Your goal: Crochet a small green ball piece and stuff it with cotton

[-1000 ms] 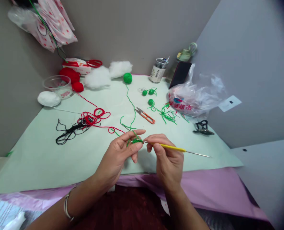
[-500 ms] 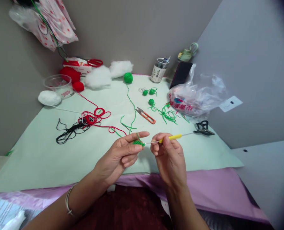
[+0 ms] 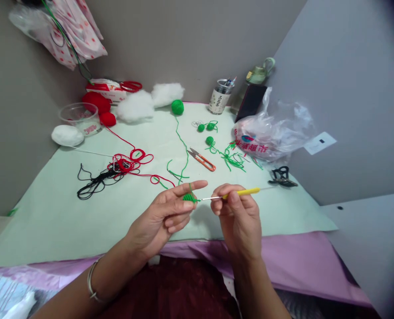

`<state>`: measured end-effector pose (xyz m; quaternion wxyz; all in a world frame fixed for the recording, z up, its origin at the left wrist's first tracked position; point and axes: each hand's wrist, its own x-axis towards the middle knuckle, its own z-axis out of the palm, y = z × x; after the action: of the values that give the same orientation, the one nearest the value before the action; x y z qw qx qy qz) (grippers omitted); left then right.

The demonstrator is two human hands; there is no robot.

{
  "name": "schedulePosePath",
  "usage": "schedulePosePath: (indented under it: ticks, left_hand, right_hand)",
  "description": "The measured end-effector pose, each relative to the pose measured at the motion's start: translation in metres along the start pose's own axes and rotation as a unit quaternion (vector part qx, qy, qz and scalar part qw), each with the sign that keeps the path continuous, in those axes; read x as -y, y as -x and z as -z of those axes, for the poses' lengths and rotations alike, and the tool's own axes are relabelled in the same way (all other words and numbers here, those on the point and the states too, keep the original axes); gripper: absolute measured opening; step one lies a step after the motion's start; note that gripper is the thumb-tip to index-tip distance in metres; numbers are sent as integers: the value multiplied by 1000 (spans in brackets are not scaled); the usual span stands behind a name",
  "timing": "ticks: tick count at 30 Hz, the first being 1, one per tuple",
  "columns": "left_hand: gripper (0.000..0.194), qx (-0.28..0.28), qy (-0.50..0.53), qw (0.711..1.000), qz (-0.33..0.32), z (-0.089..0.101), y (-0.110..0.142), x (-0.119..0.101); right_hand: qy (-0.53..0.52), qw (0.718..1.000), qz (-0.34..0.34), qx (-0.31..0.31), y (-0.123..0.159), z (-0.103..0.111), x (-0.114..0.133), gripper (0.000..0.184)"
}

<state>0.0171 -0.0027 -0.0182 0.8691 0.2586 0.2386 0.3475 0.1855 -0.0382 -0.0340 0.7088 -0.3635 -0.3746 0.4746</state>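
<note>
Your left hand [image 3: 165,213] pinches a small green crocheted piece [image 3: 189,197] between thumb and fingers, its index finger stretched out to the right with a green strand crossing it. Your right hand [image 3: 240,215] grips a crochet hook [image 3: 246,192] by its yellow handle, the metal end pointing left and meeting a bit of green yarn at the piece's right edge. That contact looks like the weak spot: if the hook tilts or pulls back too far, the loop could slip off; if the index finger drops, the strand could go slack and the stitch loosen.

Just beyond your left fingers, the green yarn [image 3: 181,165] runs far to the green ball [image 3: 177,107]. Loose green snippets lie beside it, and a red strand [image 3: 149,176] reaches close to the same fingers from the red tangle [image 3: 125,163] on the left, so a careless draw might catch either one. Farther out, the orange snips [image 3: 202,160] lie just right of that running yarn, blades toward it; a sideways sweep could snag it there.
</note>
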Motion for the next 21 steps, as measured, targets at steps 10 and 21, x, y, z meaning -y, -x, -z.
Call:
schedulePosePath:
  ticks: [10, 21]
  left_hand:
    - [34, -81, -161, 980, -89, -4, -1, 13]
    - [61, -90, -180, 974, -100, -7, -1, 13]
  right_hand:
    - [80, 996, 31, -1, 6, 0, -12, 17]
    - [160, 982, 90, 35, 9, -3, -12, 12]
